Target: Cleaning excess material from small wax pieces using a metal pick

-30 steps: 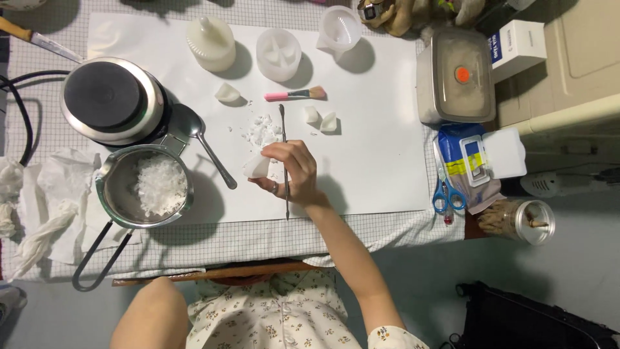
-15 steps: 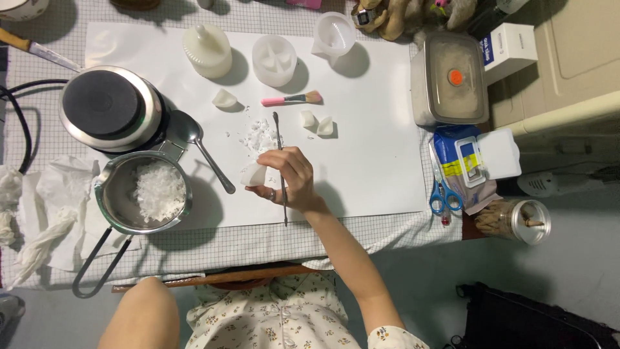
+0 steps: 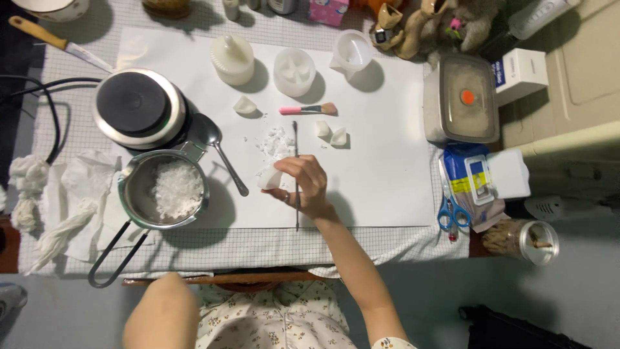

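The right hand [image 3: 302,184] rested over the middle of the white paper sheet [image 3: 387,168] spread on the counter [image 3: 361,249], its fingers [image 3: 284,173] pinched around a small white wax chunk [image 3: 268,179] and curled partly closed. A thin metal rod [image 3: 296,139] lay straight along the sheet under that hand, its ends showing above and below the palm; whether the hand gripped it could not be told. Just above the chunk sat a scatter of white wax crumbs [image 3: 276,140]. To the left, a small steel saucepan [image 3: 163,190] held white wax flakes, with a metal spoon [image 3: 219,152] lying beside it and a round electric hotplate [image 3: 139,106] touching its upper rim. Farther up the sheet stood a white wax mould [image 3: 294,71], a ribbed white candle [image 3: 231,59] and a clear measuring cup [image 3: 352,53], with a pink-handled brush [image 3: 307,109] lying near two small white wax pieces [image 3: 331,133]. Blue-handled scissors [image 3: 452,210] lay at the right edge of the counter. The left arm [image 3: 161,313] showed only as a bare forearm at the bottom; its hand was out of view.
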